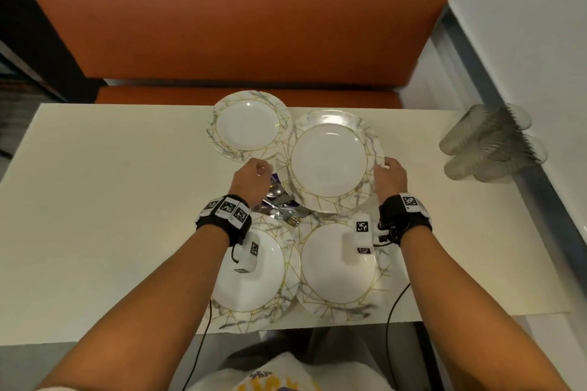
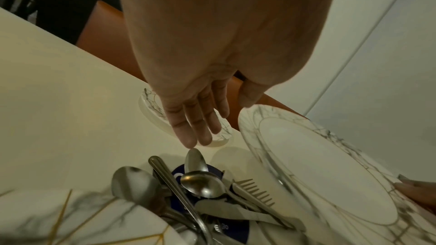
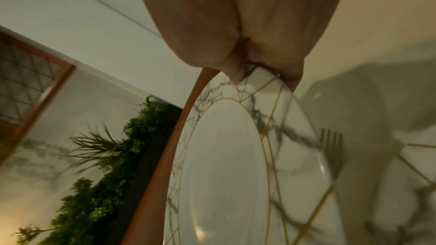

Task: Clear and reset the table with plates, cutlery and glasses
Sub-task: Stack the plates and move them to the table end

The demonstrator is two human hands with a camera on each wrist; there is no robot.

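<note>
Your right hand [image 1: 390, 175] pinches the tilted marble-patterned white plate [image 1: 328, 159] by its rim; your left hand [image 2: 195, 126] hangs relaxed, empty. The plate may slip onto the steel cutlery pile [image 2: 188, 191].

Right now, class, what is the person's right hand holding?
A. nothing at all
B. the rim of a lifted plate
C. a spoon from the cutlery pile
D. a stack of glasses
B: the right hand pinches the rim of the lifted plate, thumb on top, as the right wrist view confirms; the left hand is open over the cutlery pile.
</note>
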